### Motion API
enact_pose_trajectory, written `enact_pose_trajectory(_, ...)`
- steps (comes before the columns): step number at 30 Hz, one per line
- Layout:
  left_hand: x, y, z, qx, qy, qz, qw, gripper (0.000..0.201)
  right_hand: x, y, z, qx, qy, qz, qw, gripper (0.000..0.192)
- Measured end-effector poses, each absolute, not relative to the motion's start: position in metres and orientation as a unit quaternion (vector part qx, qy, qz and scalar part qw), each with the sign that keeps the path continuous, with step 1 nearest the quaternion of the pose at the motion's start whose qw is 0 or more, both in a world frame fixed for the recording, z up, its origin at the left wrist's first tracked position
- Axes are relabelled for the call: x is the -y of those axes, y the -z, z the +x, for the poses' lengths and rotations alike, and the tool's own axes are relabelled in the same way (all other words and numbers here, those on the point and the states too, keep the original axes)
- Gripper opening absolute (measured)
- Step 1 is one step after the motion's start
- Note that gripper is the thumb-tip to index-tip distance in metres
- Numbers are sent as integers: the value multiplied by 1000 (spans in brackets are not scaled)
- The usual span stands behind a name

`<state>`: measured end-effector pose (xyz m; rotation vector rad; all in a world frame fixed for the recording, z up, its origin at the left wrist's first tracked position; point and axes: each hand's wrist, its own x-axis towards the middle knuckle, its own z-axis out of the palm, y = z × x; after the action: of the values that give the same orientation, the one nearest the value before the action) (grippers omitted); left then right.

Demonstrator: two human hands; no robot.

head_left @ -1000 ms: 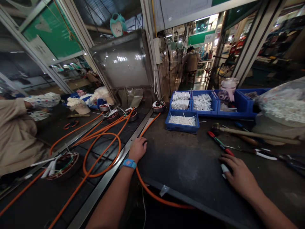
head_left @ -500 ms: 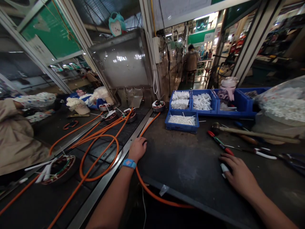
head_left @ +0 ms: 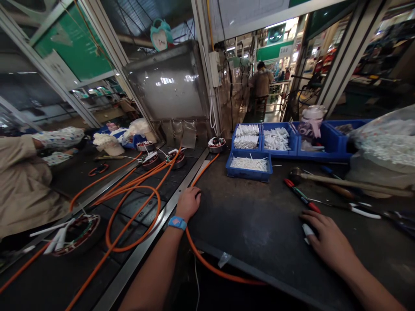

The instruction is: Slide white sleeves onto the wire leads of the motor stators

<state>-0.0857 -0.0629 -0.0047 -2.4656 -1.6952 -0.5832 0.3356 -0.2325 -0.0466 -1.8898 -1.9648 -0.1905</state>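
Since a second ago, the stator (head_left: 76,235) on the belt has slid left; my hands stayed put. No writing I can read. My left hand (head_left: 189,202) curls loosely over the orange cable (head_left: 207,264) at the worktop (head_left: 259,224) edge. My right hand (head_left: 327,242) lies flat, open fingers (head_left: 309,216) covering a white piece (head_left: 306,230), red-handled pliers (head_left: 300,195) just beyond.

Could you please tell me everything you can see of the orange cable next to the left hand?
The orange cable is a thin, smooth line, plastic-sheathed by its look. It lies slack on the dark conveyor, curled in one wide loop with several strands running up toward the round wound parts farther back. Another stretch passes under the left hand, which rests on it at the bench edge, then sags below the bench and runs off to the right. Its ends are not visible.
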Motion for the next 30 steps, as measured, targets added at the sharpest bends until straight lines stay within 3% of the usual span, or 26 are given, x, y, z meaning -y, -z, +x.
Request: enact_pose_trajectory(30, 64, 5, -85, 551, 195, -810, 39, 20, 232, 46, 336, 704, 61, -677, 207, 40)
